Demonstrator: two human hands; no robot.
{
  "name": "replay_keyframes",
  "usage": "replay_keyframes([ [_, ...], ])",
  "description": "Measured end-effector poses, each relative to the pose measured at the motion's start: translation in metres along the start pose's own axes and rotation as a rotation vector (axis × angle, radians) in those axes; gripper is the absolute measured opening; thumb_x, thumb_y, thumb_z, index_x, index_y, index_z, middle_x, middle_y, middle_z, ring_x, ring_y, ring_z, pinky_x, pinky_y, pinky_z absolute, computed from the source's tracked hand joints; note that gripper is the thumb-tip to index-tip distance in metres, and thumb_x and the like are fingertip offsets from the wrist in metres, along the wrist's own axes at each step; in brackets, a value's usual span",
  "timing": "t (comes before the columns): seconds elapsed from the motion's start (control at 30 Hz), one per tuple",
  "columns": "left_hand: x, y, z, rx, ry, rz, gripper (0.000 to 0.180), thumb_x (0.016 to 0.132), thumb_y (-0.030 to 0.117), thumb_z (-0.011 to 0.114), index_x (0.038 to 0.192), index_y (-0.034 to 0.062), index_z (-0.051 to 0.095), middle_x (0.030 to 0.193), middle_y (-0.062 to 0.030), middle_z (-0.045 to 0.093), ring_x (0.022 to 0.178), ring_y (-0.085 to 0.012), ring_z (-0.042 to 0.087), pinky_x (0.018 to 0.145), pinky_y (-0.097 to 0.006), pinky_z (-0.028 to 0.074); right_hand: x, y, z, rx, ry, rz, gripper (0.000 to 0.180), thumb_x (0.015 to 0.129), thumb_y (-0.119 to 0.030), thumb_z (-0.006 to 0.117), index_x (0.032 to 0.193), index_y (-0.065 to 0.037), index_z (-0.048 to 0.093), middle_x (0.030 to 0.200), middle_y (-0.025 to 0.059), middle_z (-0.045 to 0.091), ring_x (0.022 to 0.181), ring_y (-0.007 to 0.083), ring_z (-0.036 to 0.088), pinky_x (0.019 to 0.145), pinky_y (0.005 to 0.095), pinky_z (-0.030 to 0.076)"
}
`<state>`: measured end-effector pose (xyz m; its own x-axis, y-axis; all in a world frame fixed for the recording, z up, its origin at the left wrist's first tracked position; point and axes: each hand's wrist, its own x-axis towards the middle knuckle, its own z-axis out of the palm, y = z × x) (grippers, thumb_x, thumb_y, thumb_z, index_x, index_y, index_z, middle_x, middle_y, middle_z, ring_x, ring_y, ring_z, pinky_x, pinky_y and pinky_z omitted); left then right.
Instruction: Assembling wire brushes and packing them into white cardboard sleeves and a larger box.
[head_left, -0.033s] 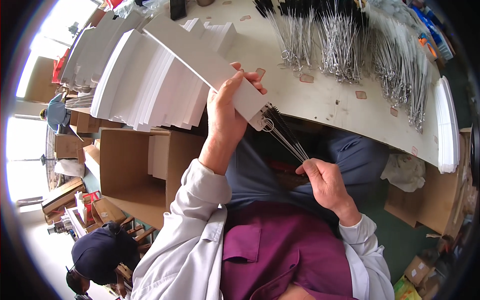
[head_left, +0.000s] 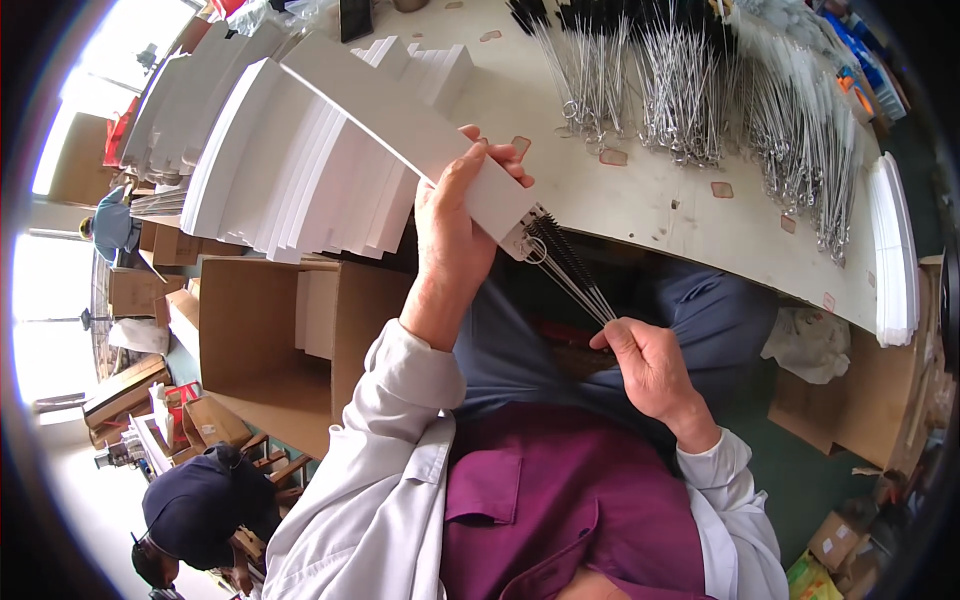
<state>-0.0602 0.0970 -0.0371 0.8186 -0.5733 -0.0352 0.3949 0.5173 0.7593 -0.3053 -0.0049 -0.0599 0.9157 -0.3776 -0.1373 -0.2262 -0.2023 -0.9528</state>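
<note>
Your left hand [head_left: 455, 205] is wrapped around a long, narrow white box [head_left: 395, 115], thumb on the near face and fingertips curled over the far edge. The box slants from beyond your left hand down toward your right hand, its lower end facing that way. Your right hand [head_left: 652, 370] is pinched, thumb against fingers, on the thin metal stems of several black-bristled brushes [head_left: 565, 255]. These brushes span the gap between your hands, their upper ends at the box's lower end; how far any reach inside, you cannot tell. A metal ring shows there too. Past your left hand, a row of white cartons [head_left: 300, 170] stands on the table [head_left: 640, 195]. Beyond your right hand, loose bundles of wire-stemmed brushes [head_left: 690, 90] lie across it. An open cardboard box [head_left: 255, 325] sits left of your left wrist.
</note>
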Motion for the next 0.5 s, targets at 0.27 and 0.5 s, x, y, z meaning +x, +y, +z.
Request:
replay_keyframes([
  [0.27, -0.007, -0.005, 0.005, -0.036, 0.144, 0.066, 0.034, 0.098, 0.014, 0.06, 0.125, -0.0007, 0.048, 0.096, -0.0185, 0.067, 0.084, -0.0266, 0.067, 0.08, -0.046, 0.058, -0.002, 0.003, 0.009, -0.06, 0.055, -0.047, 0.044, 0.107, -0.034, 0.053, 0.089, 0.002, 0.069, 0.056, 0.0098, 0.05, 0.051, 0.0156, 0.044, 0.05, 0.0332, 0.037],
  [0.5, -0.008, -0.008, -0.002, -0.065, 0.028, 0.017, 0.037, 0.096, 0.017, 0.06, 0.124, -0.0033, 0.049, 0.095, -0.0189, 0.067, 0.081, -0.0265, 0.067, 0.077, -0.044, 0.057, 0.008, -0.001, -0.017, 0.238, -0.256, 0.284, 0.05, 0.106, -0.039, 0.054, 0.086, 0.003, 0.073, 0.058, -0.0021, 0.047, 0.056, 0.0075, 0.04, 0.053, 0.0275, 0.034],
])
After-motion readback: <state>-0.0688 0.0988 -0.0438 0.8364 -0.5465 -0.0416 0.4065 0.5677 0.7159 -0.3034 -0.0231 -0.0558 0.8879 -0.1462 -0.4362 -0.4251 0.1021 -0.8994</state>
